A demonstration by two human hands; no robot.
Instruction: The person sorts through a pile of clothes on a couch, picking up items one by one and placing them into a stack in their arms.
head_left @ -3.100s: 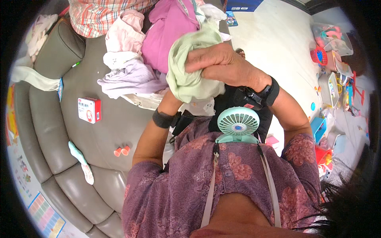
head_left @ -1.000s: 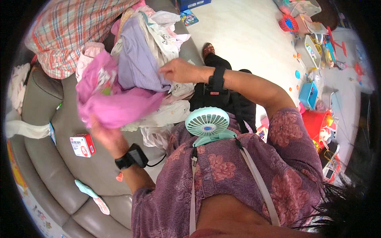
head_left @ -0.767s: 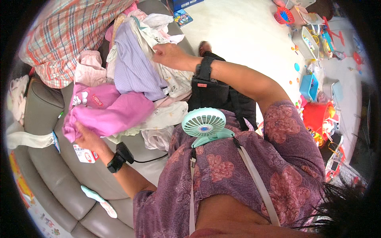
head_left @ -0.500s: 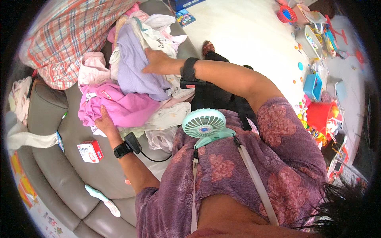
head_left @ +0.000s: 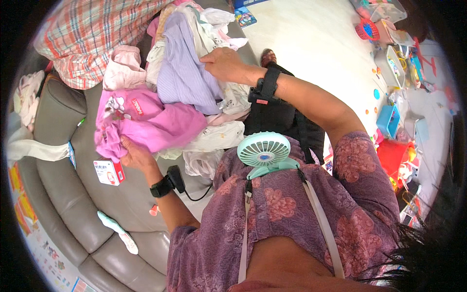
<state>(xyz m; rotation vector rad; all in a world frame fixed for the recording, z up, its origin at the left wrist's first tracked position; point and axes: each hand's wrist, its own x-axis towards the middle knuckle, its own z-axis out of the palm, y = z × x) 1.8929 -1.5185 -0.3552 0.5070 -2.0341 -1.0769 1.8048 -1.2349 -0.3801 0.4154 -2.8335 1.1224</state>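
between nine and ten o'clock on my feed, the pink top [head_left: 168,124] lies rumpled on the grey sofa [head_left: 129,199], its cartoon print facing up. i have the left hand [head_left: 137,155] gripping its lower edge, thumb over the cloth. near twelve o'clock, the right hand [head_left: 226,65] is beside the purple cloth [head_left: 187,65]; its fingers are curled and their tips meet that cloth's edge, but from here i cannot tell whether they pinch anything.

the purple cloth stretches across the pile at eleven o'clock, its lower end by the pink top. at ten o'clock i see pale pink shorts [head_left: 125,70] against the top's upper edge, and past them a plaid bundle [head_left: 99,41]. close in, toward ten, white cloth [head_left: 221,135] lies just beside the top.

between eight and nine, a box [head_left: 108,173] sits near the left hand; at eight, a sock [head_left: 116,229]. a mint fan [head_left: 264,150] hangs at the centre. out on the floor are a red tub [head_left: 393,155] at three and a blue bin [head_left: 387,121] just above it.
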